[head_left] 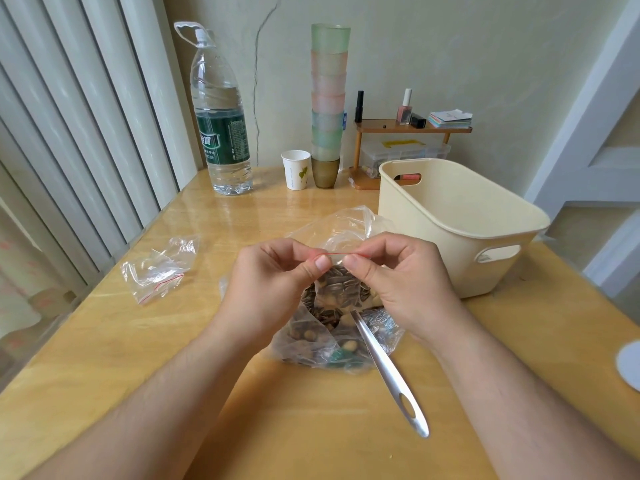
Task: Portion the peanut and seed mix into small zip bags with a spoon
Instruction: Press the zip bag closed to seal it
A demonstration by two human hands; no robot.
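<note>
head view: both hands met above a yellow wooden table (104, 341). the left hand (266, 289) and right hand (405, 282) each pinched the red-lined top edge of a small zip bag (341, 289) filled with striped seeds and peanuts. beneath it lay a larger clear bag of mix (311, 337), a metal spoon (388, 372) resting in it with its handle pointing toward the person. an empty zip bag (159, 268) lay to the left. behind stood a water bottle (221, 112) with a green label, its writing too blurred to read, a paper cup (295, 169), stacked cups (328, 98) and a cream basket (460, 223).
</note>
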